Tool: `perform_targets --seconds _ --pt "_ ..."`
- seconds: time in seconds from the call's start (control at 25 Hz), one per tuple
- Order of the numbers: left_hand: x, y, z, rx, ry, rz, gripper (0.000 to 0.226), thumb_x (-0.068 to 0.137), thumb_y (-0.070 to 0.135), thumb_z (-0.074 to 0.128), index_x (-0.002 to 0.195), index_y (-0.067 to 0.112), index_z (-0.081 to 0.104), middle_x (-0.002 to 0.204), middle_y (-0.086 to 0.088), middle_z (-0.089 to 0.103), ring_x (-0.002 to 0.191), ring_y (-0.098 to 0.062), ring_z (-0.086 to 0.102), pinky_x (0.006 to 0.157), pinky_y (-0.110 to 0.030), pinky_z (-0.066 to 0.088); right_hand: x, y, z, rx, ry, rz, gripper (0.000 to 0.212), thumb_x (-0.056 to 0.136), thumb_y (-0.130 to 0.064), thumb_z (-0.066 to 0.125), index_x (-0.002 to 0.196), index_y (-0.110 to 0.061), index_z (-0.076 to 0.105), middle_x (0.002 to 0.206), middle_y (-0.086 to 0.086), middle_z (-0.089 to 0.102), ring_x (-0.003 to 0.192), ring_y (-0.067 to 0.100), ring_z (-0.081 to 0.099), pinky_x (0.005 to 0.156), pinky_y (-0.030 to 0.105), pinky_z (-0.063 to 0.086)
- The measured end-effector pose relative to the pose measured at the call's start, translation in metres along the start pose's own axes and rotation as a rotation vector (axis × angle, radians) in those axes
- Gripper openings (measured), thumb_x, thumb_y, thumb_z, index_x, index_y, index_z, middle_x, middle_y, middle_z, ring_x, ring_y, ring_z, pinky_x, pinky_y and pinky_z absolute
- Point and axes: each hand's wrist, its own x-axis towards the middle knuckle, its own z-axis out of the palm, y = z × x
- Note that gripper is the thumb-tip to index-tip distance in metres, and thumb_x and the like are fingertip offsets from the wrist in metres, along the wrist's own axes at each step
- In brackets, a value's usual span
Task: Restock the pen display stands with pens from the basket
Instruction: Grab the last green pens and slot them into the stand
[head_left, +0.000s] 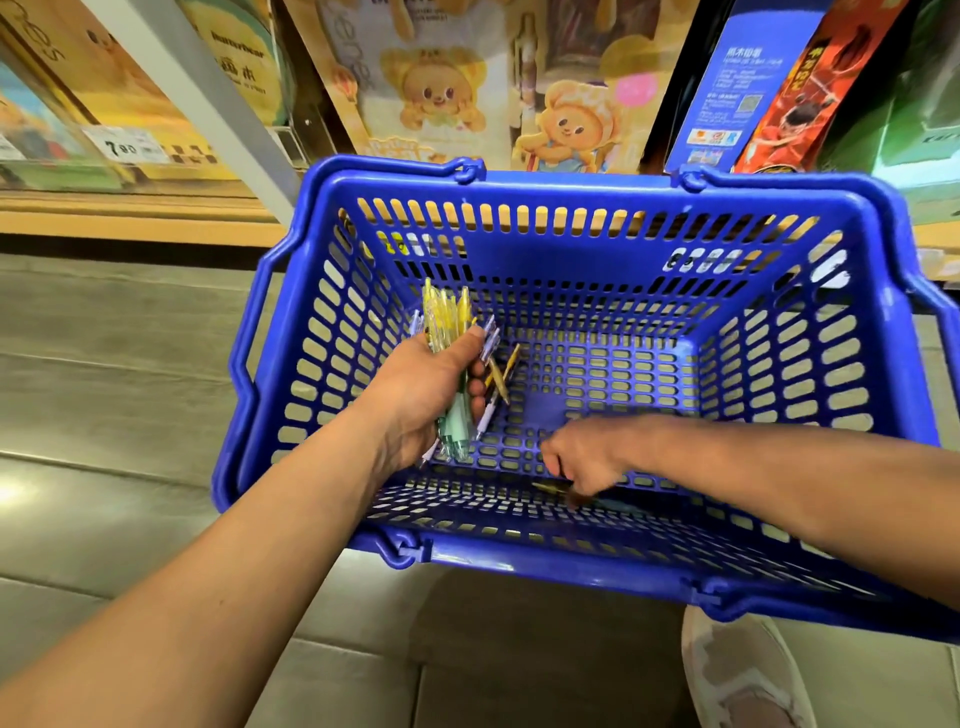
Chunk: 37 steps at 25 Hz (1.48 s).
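A white price tag (124, 149) above the front edge of the shelf (104, 221), at its left, reads 7.80 in black digits; the smaller print beside them is too blurred to read. Further back, a cream pack (244, 57) carries the word Butterbear in dark letters, over Chinese characters that I cannot make out surely. The blue card (737, 88) standing toward the shelf's right end bears white Chinese lines, a QR code and small logos, all too small to read, and the stickers (701, 260) behind the far wall of the basket (571, 179) show through its slots only in pieces.
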Motion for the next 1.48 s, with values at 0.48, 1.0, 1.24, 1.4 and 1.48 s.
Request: perform_targets --seconds 0.48,1.0,1.24,1.4,1.48 --pt "0.005 0.0 0.004 0.021 -0.001 0.032 0.022 0.094 0.019 0.07 0.107 0.005 0.059 0.07 -0.002 0.059 0.054 -0.012 0.056 0.053 -0.026 0.056 -0.007 0.003 -0.025 0.42 0.249 -0.08 0.019 0.092 -0.041 0.069 0.097 -0.026 0.059 0.085 -0.006 0.069 0.073 0.013 0.07 0.06 0.029 0.054" --pt "-0.031 0.018 0.055 -0.111 -0.059 0.054 0.015 0.098 0.024 0.067 0.096 0.011 0.061 0.072 -0.002 0.062 0.053 -0.013 0.056 0.051 -0.027 0.051 -0.15 0.0 -0.092 1.751 0.508 -0.14 0.029 0.091 -0.005 0.069 0.119 -0.008 0.065 0.099 0.006 0.077 0.085 0.011 0.075 0.075 0.024 0.06" --pt "-0.141 0.056 0.075 -0.206 0.022 0.118 0.01 0.097 0.016 0.068 0.104 0.011 0.064 0.07 0.001 0.07 0.054 -0.014 0.068 0.051 -0.025 0.056 -0.259 -0.063 -0.108 1.839 0.504 -0.124 0.013 0.096 -0.005 0.063 0.106 -0.012 0.067 0.089 0.003 0.078 0.079 0.012 0.075 0.078 0.028 0.062" --pt "-0.237 0.116 0.069 -0.161 0.007 0.153 0.017 0.095 0.021 0.071 0.108 0.01 0.067 0.079 -0.002 0.072 0.06 -0.017 0.065 0.056 -0.029 0.056 -0.356 -0.123 -0.141 1.823 0.514 -0.167 0.016 0.096 -0.008 0.064 0.112 -0.011 0.068 0.101 0.008 0.078 0.089 0.018 0.076 0.076 0.027 0.06" --pt "-0.286 0.154 0.062 -0.132 -0.025 0.166 0.017 0.095 0.019 0.07 0.109 0.01 0.065 0.08 -0.002 0.069 0.06 -0.017 0.061 0.056 -0.029 0.053 -0.406 -0.156 -0.159 1.843 0.585 -0.164 0.012 0.094 -0.008 0.067 0.104 -0.013 0.069 0.095 0.003 0.078 0.084 0.016 0.076 0.071 0.026 0.06"
